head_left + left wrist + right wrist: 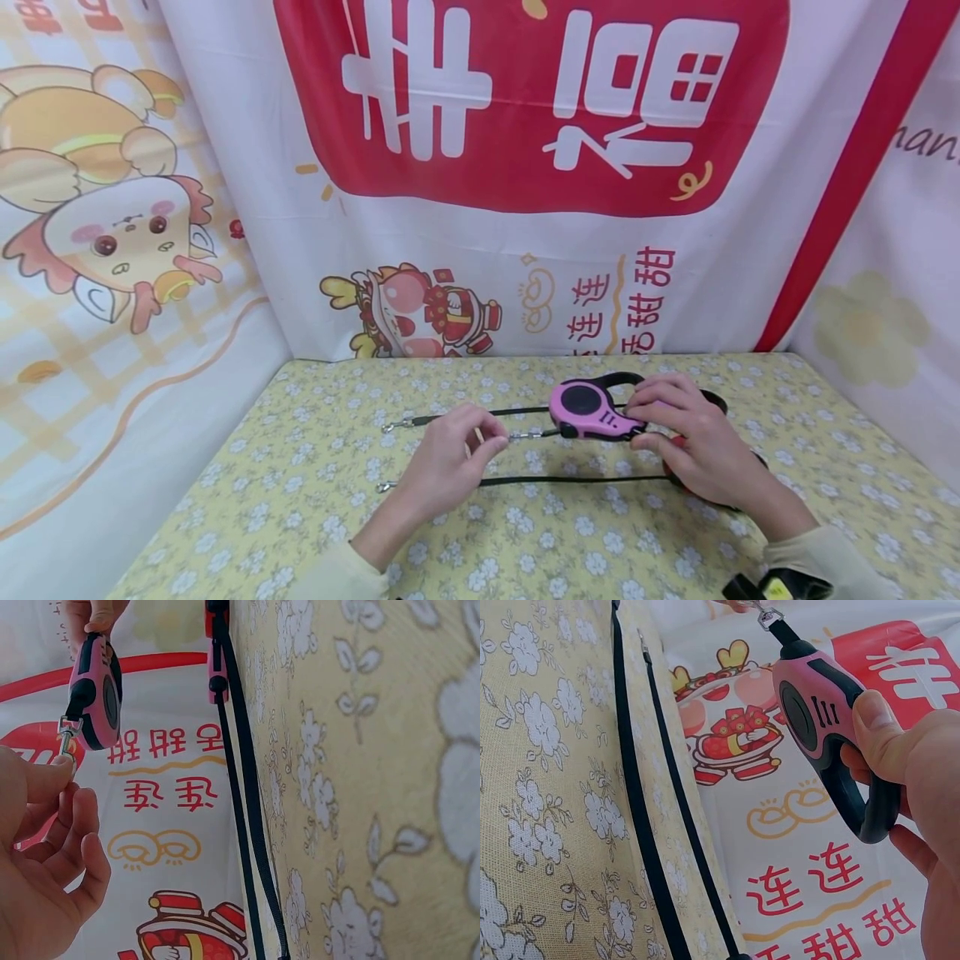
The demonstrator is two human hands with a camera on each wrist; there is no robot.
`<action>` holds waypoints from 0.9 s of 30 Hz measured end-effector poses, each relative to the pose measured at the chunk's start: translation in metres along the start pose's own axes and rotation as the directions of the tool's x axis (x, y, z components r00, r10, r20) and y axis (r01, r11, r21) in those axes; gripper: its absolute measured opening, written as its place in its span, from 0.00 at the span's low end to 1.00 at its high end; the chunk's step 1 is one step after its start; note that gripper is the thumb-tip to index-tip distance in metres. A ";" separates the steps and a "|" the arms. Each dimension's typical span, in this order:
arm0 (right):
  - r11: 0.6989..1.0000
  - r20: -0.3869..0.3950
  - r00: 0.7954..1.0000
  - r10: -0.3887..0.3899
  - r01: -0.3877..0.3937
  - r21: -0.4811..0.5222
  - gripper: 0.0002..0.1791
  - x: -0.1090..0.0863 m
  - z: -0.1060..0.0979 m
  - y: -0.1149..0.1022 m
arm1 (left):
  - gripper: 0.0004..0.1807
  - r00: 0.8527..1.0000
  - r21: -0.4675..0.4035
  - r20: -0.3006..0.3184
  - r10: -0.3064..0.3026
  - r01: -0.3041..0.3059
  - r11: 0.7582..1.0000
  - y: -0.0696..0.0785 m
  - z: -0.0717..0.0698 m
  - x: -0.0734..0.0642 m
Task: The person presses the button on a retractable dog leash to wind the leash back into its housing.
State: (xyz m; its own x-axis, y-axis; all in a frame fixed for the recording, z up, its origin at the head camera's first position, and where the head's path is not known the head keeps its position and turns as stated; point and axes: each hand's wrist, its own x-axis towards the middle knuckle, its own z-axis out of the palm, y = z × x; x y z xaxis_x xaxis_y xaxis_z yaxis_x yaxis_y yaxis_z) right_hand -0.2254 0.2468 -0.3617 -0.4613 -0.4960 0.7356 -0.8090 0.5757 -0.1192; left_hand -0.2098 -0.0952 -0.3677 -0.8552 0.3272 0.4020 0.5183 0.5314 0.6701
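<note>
My right hand grips a pink and black retractable dog leash by its looped handle, the thumb on the casing in the right wrist view. The leash is held above the table. Between thumb and index finger, my left hand pinches the metal clip at the leash's front end; little of the cord shows. Two more leashes lie on the table, each with a black strap drawn out leftward. The nearer one has a red and black casing, partly hidden by my right hand; the farther casing is mostly covered too.
The near strap and the far strap run roughly parallel across the flowered tablecloth. Their metal clips lie toward the left. Printed white cloth hangs behind the table and along both sides.
</note>
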 end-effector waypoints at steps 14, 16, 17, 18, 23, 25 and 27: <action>0.999 0.000 1.000 0.030 -0.030 -0.024 0.21 0.002 -0.002 -0.005 | 0.05 1.000 -0.002 0.009 0.013 -0.013 1.000 0.001 -0.002 0.003; 1.000 -0.009 1.000 0.022 -0.023 -0.017 0.21 0.002 -0.002 -0.005 | 0.05 1.000 -0.004 0.007 0.016 -0.016 1.000 0.001 -0.002 0.003; 1.000 -0.013 1.000 0.019 -0.019 -0.016 0.21 0.003 -0.003 -0.005 | 0.04 1.000 -0.004 0.006 0.021 -0.021 1.000 0.001 -0.001 0.003; 1.000 -0.014 1.000 0.019 -0.020 -0.015 0.21 0.003 -0.003 -0.005 | 0.03 1.000 -0.004 0.003 0.028 -0.028 1.000 0.001 -0.001 0.004; 0.999 0.005 0.999 0.042 -0.041 -0.029 0.20 0.001 -0.003 -0.006 | 0.05 0.999 -0.030 0.005 0.035 -0.035 0.999 0.000 0.000 0.004; 0.998 0.016 0.999 0.049 -0.049 -0.034 0.20 0.001 -0.003 -0.006 | 0.06 1.000 -0.047 0.006 0.023 -0.022 0.999 0.000 0.001 0.003; 0.998 0.021 0.999 0.047 -0.046 -0.036 0.20 0.001 -0.004 -0.006 | 0.06 1.000 -0.055 0.002 0.014 -0.014 0.998 0.000 0.001 0.002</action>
State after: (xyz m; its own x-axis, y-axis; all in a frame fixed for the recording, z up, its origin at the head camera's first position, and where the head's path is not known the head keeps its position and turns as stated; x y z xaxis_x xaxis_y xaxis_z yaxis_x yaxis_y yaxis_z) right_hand -0.2197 0.2452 -0.3577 -0.5064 -0.4817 0.7152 -0.7732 0.6209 -0.1292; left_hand -0.2111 -0.0939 -0.3673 -0.8476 0.3363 0.4105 0.5294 0.4832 0.6973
